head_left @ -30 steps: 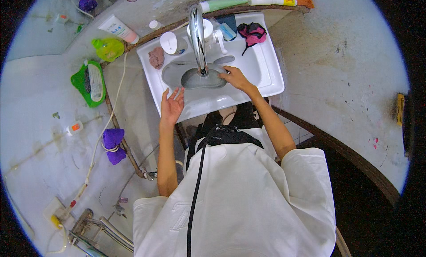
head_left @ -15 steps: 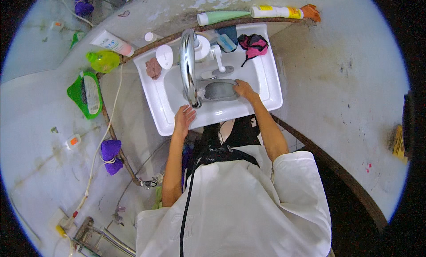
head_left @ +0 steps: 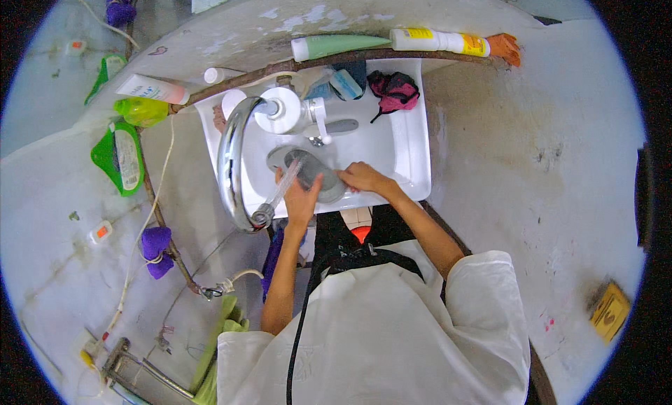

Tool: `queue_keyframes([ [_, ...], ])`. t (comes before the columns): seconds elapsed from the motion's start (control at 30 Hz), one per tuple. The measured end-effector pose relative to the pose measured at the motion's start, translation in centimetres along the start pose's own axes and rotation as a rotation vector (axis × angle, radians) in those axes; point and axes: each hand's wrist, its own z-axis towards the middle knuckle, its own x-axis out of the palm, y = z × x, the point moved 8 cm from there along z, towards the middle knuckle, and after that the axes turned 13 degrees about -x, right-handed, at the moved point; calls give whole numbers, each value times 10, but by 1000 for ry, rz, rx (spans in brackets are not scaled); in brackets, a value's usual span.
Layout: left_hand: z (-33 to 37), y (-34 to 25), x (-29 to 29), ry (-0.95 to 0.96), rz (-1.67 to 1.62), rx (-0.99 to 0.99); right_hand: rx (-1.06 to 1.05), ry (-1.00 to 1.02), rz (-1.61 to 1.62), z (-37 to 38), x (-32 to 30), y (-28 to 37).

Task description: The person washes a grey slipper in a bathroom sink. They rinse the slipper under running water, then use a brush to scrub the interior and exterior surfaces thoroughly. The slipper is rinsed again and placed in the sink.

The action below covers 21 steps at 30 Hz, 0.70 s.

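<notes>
A grey, oblong, hollow-looking item is tilted over the white washbasin; its exact kind is not clear. My left hand grips its near left side, with the thumb lying along it. At its right edge, the curled fingers of my right hand close on it. From the curved chrome faucet, a clear stream of water runs into the item's dark hollow beside my left fingers. Behind it in the basin lies a smaller grey piece.
A white tap handle stands behind the hands. On the basin's back ledge are a pink and black cloth and a blue-white packet. A pipe along the wall carries a green tube and a white-yellow bottle.
My left hand has moved from the basin's front edge onto the grey item. The item has turned and come nearer, under the faucet, where water now runs. My view has shifted slightly.
</notes>
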Motion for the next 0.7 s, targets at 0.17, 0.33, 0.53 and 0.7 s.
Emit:
queue_keyframes([
  [0.17,4,56,14,79,-106,-102,-165,146,-25,19,1,16],
  [0.33,0,69,4,-6,-43,-124,-394,-423,-668,77,-66,-7],
  [0.53,-6,107,-15,-49,-197,-161,-331,-282,-993,103,-60,-31],
  [0.7,-2,119,-32,131,-341,-130,-139,-201,-483,78,-43,-60],
])
